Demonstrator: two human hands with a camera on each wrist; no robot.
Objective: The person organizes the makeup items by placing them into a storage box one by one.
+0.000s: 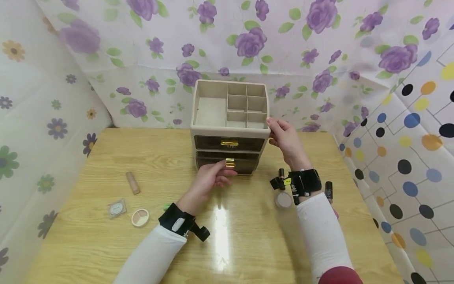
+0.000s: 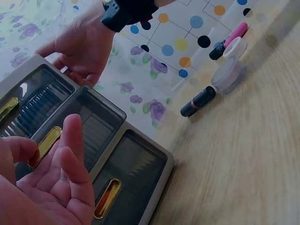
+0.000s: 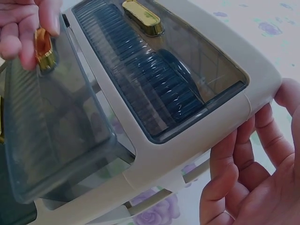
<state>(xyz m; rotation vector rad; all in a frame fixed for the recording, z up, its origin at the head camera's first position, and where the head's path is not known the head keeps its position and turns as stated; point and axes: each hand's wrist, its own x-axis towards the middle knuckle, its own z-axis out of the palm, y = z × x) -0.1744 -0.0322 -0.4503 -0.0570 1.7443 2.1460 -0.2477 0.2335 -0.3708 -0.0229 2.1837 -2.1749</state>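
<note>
A cream makeup organizer (image 1: 213, 112) stands against the floral backdrop, its divided top tray holding nothing. Dark see-through drawers with gold handles fill its front. The middle drawer (image 3: 75, 131) sticks out a little past the frame. My left hand (image 1: 209, 177) pinches this drawer's gold handle (image 2: 46, 146) between thumb and fingers. At the organizer's upper right side, my right hand (image 1: 285, 142) grips the edge, thumb on the top rim and fingers against the side wall. Inside the top drawer (image 3: 159, 84), a dark ribbed shape shows through the clear front.
On the wooden table's left lie a beige tube (image 1: 133, 182), a square clear case (image 1: 117, 208) and a round palette (image 1: 140, 217). To the right are a black lipstick tube (image 2: 198, 101), a round jar (image 1: 283, 200) and a black-and-pink item (image 2: 229, 40). Patterned cloth walls enclose the table.
</note>
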